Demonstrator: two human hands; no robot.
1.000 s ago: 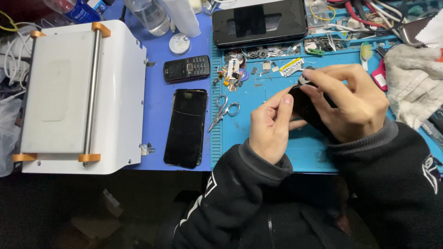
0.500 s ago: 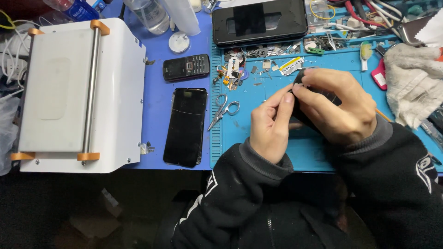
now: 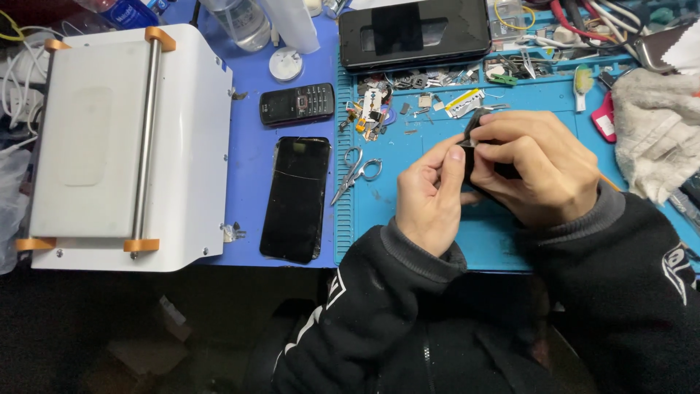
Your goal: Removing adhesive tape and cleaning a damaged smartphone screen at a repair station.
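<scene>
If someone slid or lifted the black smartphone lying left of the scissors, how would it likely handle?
The black smartphone lies flat, so it would probably slide on the blue mat rather than roll or tip. A faint line crosses its glossy glass, possibly a crack, so it may be fragile. It looks thin and stiff, likely slippery to grip.

Open blue mat (image 3: 437, 255) was seen at 6 o'clock from the hands (image 3: 496, 179), between the sleeves and the mat's near edge. At 9 o'clock, passage was narrowed by small scissors (image 3: 355, 174) and a dark smartphone (image 3: 295, 198) lying flat, with a white machine (image 3: 127, 142) well beyond. At 12 o'clock, a scatter of small parts (image 3: 408, 106) and a black tray (image 3: 414, 33) blocked the way. At 3 o'clock, the surface was taken up by a crumpled cloth (image 3: 656, 135). A keypad phone (image 3: 297, 103) lay at 10 o'clock.
</scene>
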